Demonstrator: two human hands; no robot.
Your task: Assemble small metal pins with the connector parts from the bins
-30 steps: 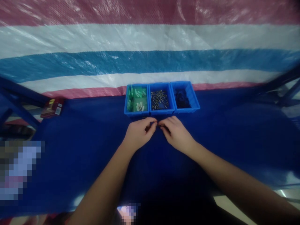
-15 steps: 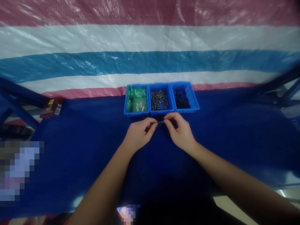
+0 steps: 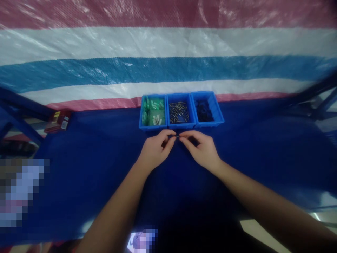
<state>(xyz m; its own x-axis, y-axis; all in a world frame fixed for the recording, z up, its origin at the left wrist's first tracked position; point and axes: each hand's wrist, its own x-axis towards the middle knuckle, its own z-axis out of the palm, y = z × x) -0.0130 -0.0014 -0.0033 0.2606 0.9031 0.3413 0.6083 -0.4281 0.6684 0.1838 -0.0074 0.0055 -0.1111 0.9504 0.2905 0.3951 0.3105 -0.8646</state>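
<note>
1. Left hand (image 3: 155,149): thumb and finger pinched together on one end of a thin rod (image 3: 178,136).
2. Right hand (image 3: 202,149): fingertips closed on the rod's other end, so it spans the small gap between my hands, just in front of the middle bin (image 3: 181,125), over the worktop (image 3: 105,158).
3. I judge the step to be two-handed fitting or adjusting of the rod; whether it is one part or two is too small to tell.
4. Next, I think, calls for steady pinches and level, aligned ends.
</note>
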